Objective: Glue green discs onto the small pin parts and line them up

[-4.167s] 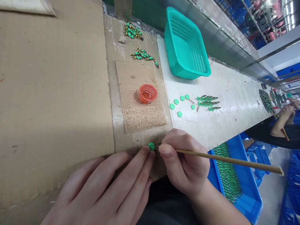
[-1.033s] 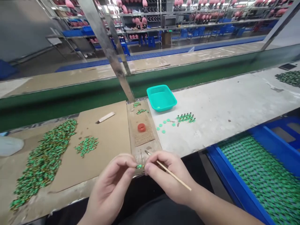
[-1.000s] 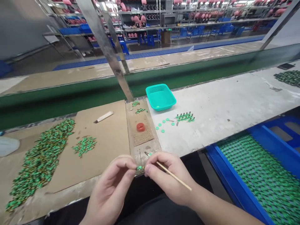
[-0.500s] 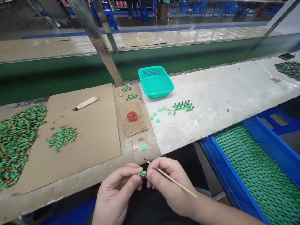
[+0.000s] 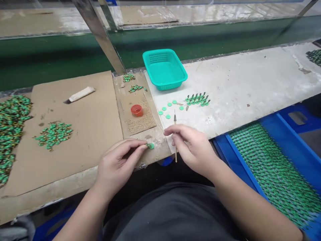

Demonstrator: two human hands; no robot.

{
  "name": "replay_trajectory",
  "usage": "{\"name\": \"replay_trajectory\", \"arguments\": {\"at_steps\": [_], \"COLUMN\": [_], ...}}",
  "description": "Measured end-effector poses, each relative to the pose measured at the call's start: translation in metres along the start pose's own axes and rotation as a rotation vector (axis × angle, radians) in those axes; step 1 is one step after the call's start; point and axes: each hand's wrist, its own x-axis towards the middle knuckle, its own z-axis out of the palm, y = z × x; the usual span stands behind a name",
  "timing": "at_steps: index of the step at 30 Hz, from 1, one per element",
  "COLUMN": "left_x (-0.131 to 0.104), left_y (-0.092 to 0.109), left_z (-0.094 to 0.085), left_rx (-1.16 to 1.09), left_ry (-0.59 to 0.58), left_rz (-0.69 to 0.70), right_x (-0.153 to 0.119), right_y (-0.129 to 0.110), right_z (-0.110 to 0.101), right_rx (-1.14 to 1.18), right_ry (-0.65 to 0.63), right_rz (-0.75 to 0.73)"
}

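The tabletop [image 5: 225,87] spans the view, its right part pale. Below its near edge, at right, a blue tray [image 5: 283,140] bears dense rows of small green pieces. At left on the tabletop lies a cardboard sheet [image 5: 95,120], with a large heap [image 5: 12,127] of green-and-yellow pieces at its left side. A turquoise basket [image 5: 167,72] stands near the far edge. Of the hands, the right hand [image 5: 193,147] is loosely curled round a thin brush [image 5: 175,124], tip pointing away; the left hand [image 5: 120,160] pinches a small dark-and-green piece [image 5: 147,145] narrowly between thumb and forefinger. A smaller heap [image 5: 55,134] and a white-handled tool [image 5: 81,94] rest on the sheet. Right of it, a cardboard square [image 5: 140,125] supports a red cup [image 5: 136,110], with two little clusters [image 5: 137,88] beyond. Upright pieces [image 5: 198,99] on green bases stand in rows beside six loose discs [image 5: 164,108]. One green disc [image 5: 151,146] adjoins the pinched piece; whether it is held or resting cannot be told.
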Motion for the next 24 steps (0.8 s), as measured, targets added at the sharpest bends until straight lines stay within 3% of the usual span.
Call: {"name": "replay_trajectory", "arguments": {"at_steps": [5,10,14,18,24], "left_x": [-0.001,0.001,0.002,0.002,0.0], "left_y": [0.0,0.001,0.001,0.001,0.002], "left_z": [0.001,0.001,0.002,0.002,0.005], "left_rx": [0.08,0.099,0.107,0.136,0.204], "left_ry": [-0.017,-0.049,-0.058,-0.061,-0.058], "left_rz": [0.031,0.063,0.073,0.123,0.238], "right_x": [0.004,0.004,0.002,0.001,-0.001], "right_y": [0.005,0.007,0.008,0.007,0.005], "right_z": [0.011,0.009,0.008,0.008,-0.004], "right_rx": [0.172,0.061,0.067,0.015,-0.232], "right_ry": [0.109,0.021,0.027,0.033,-0.115], "right_rz": [-0.012,0.027,0.068,0.023,-0.074]}}
